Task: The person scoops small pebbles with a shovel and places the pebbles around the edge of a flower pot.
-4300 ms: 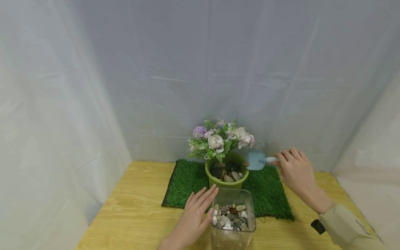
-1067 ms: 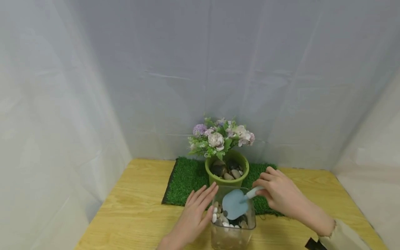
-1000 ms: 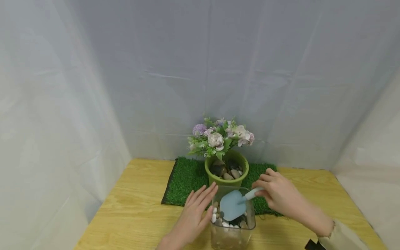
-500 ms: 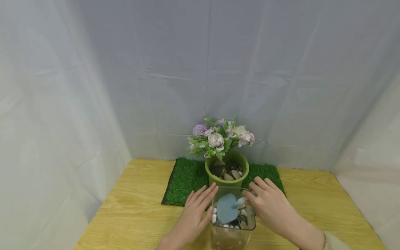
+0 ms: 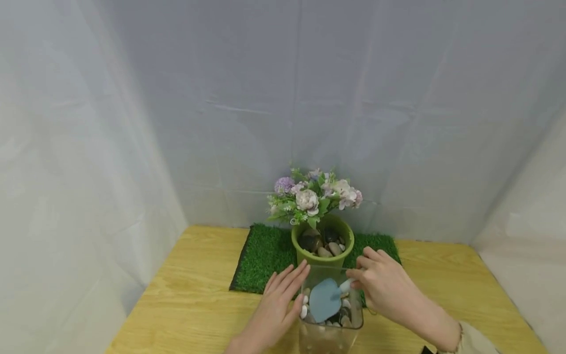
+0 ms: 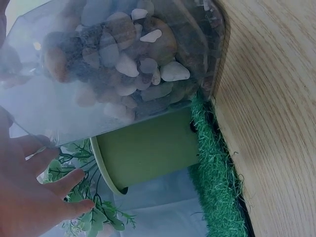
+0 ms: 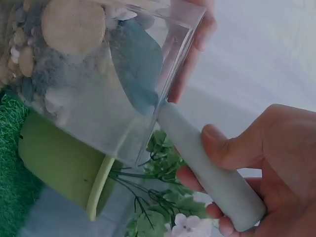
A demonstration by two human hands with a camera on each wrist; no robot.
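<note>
My right hand [image 5: 386,290] grips the pale handle of a small blue shovel [image 5: 325,300], fingers and thumb curled round it. The blade tilts down inside a clear square container [image 5: 329,339], against the pebbles [image 5: 346,320] there. In the right wrist view the shovel's handle [image 7: 207,163] comes out over the container's rim. My left hand [image 5: 276,305] rests its straight fingers along the container's left side. Right behind stands a green flowerpot [image 5: 322,259], bearing stones [image 5: 334,249] and artificial-looking flowers [image 5: 307,201].
A green turf mat [image 5: 265,255] lies under the flowerpot on the wooden table [image 5: 185,295]. Pale sheeting [image 5: 274,123] hangs close behind the table and at both sides.
My right hand has brought the shovel from the flowerpot's right side forward and down into the container. The blade has sunk lower among the pebbles. My left hand stays put.
</note>
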